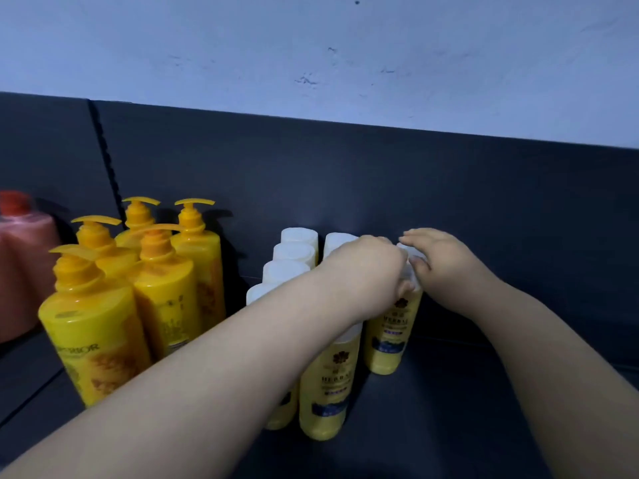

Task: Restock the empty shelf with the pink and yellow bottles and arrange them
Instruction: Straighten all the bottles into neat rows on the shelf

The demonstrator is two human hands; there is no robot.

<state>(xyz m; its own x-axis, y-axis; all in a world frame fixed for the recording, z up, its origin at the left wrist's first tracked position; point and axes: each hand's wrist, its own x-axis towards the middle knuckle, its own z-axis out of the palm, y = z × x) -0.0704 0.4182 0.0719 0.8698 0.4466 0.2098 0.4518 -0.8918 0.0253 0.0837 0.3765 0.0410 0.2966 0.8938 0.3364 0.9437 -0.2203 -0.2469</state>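
Several small yellow bottles with white caps (294,252) stand in rows on the dark shelf (449,409). The rightmost one, a yellow bottle (389,340) labelled HERBAL, stands upright with both hands at its cap. My left hand (366,267) curls over the cap from the left. My right hand (442,261) pinches the cap from the right between fingers and thumb. Another HERBAL bottle (326,392) stands nearer, under my left forearm. Several larger yellow pump bottles (93,326) are grouped at the left. A pink bottle (24,264) with a red cap stands at the far left edge.
The shelf's dark back panel (380,174) runs behind the bottles, with a slotted upright (107,160) at the left. Above it is a pale wall (311,46). Bare shelf surface lies to the right of the small bottles and in front of them.
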